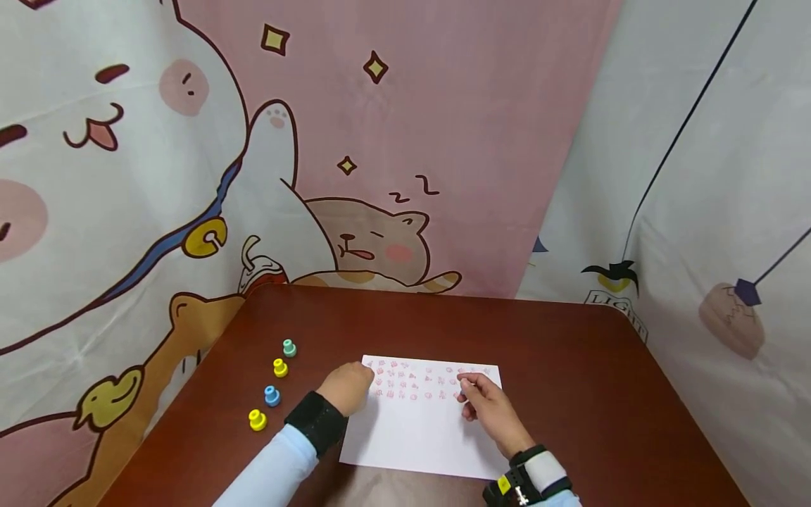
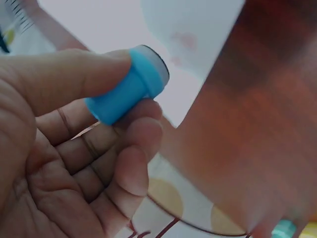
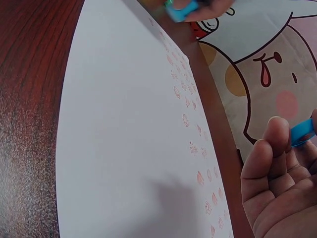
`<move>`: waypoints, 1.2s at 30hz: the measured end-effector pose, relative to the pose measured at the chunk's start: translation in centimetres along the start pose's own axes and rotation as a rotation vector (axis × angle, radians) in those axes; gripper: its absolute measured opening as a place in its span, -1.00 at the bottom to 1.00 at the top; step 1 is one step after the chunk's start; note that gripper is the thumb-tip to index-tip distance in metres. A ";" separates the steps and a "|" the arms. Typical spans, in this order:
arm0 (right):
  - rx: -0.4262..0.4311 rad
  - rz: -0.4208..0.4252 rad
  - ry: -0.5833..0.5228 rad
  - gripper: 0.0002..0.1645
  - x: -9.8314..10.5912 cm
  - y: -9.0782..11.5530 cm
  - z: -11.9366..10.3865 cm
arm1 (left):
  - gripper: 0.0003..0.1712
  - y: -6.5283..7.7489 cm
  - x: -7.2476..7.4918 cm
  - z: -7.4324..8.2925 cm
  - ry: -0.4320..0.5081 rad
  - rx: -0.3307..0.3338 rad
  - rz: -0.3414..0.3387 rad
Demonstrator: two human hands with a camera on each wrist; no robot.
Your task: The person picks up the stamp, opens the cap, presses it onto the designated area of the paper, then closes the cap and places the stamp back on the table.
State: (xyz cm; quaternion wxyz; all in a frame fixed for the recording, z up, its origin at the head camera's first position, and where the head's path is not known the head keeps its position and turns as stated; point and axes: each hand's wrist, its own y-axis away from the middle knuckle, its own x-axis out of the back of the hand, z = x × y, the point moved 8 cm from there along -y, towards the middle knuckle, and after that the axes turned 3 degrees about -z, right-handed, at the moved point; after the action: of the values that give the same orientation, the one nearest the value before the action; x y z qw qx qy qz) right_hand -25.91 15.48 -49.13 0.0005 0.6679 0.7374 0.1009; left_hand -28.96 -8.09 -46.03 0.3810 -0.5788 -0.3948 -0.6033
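Note:
My left hand (image 1: 347, 389) is above the upper left corner of a white sheet of paper (image 1: 418, 436). Between its thumb and fingers it pinches a blue toy stamp (image 2: 131, 89), whose pale, dark-rimmed end faces up and outward in the left wrist view. Over the sheet's right part, my right hand (image 1: 491, 412) holds a small blue piece (image 3: 302, 133) in its fingertips. Most of that piece is hidden or cut off by the frame, so its kind is unclear. Rows of small red prints (image 1: 405, 380) cover the sheet's upper part; below them the paper is plain white.
Left of the sheet, a green stamp (image 1: 289, 348), a yellow stamp (image 1: 280, 367), a blue stamp (image 1: 272, 396) and another yellow stamp (image 1: 257, 420) stand in a slanting line on the brown table (image 1: 602, 394). A cartoon-printed curtain (image 1: 456, 141) hangs behind the far edge.

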 end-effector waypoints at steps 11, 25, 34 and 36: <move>0.030 0.036 -0.016 -0.63 1.2 -0.4 -0.7 | -0.83 -1.9 4.0 1.1 0.298 -0.105 0.108; 0.027 0.014 -0.039 -0.63 0.5 -0.4 -0.4 | -0.85 -2.0 4.1 4.4 0.637 -0.224 0.227; 0.062 -0.067 -0.039 -0.61 -0.3 -0.6 -1.0 | -0.83 -2.2 4.3 6.0 0.806 -0.262 0.178; 0.067 -0.096 -0.050 -0.58 -0.5 -0.6 -1.1 | -0.84 -2.2 4.2 6.3 0.824 -0.274 0.170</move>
State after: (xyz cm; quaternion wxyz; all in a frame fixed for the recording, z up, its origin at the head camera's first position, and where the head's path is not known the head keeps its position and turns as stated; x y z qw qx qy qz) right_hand -26.56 14.76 -48.22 0.0016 0.6336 0.7714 0.0594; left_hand -28.64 -1.43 -41.78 0.4748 -0.3653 -0.0771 -0.7970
